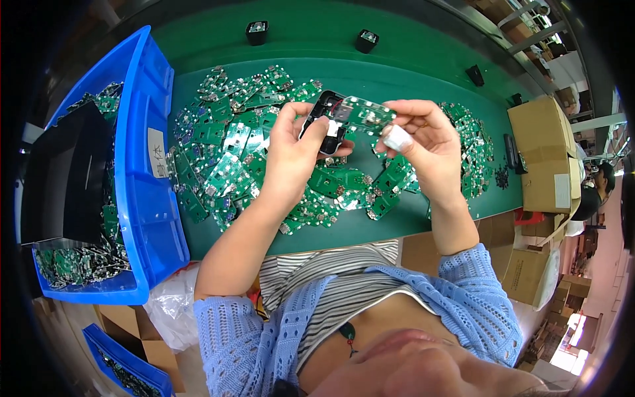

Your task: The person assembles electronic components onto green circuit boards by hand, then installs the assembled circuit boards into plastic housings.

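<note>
My left hand point(296, 147) grips a small black plastic housing point(327, 99), its thumb pressed over the hollow inner side. My right hand point(426, 142) pinches the right end of a green circuit board point(368, 114). The board's left end meets the housing, and a thin red wire shows where they join. White tape wraps a fingertip point(397, 137) of the right hand. Beneath both hands spreads a heap of loose green circuit boards point(228, 171) on the green tabletop point(297, 248).
At the left stands a blue bin point(142, 218) with boards and a black box point(63, 175) in it. Cardboard boxes point(539, 145) are at the right end, beside small dark parts point(502, 176). Black sockets point(256, 32) line the back. A second blue bin point(126, 364) sits lower left.
</note>
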Motion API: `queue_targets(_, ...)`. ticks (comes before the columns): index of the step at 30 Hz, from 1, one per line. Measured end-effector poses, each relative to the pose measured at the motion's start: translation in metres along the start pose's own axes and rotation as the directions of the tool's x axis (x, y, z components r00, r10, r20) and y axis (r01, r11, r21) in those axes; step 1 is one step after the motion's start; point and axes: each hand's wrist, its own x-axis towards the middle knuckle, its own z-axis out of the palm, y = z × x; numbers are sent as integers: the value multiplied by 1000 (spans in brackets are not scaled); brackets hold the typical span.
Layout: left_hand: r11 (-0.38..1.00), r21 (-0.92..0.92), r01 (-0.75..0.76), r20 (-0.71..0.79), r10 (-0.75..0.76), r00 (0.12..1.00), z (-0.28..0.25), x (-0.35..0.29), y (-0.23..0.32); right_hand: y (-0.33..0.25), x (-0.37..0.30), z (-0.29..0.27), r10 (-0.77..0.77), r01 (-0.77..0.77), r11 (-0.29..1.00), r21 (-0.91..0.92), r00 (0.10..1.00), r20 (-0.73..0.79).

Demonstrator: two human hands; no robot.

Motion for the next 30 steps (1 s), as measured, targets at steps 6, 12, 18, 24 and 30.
queue_targets(6,1000,-1,-13,19,13,1000,-2,-1,1,5,7,7,19,-19,1000,14,1000,-6)
queue_targets(12,999,20,-31,17,31,999,-1,-1,1,6,10,9,29,-29,1000,11,1000,-11)
queue_targets(18,998,-1,-65,2,65,998,0,0,-2,12,10,9,-132,116,961,-252,990,-47)
queue_targets(24,994,9,-110,5,110,994,-1,0,-4,16,14,1,-431,426,618,-661,886,168)
queue_targets(30,982,55,-179,28,177,984,0,1,-13,13,10,6,124,-123,992,17,992,-25)
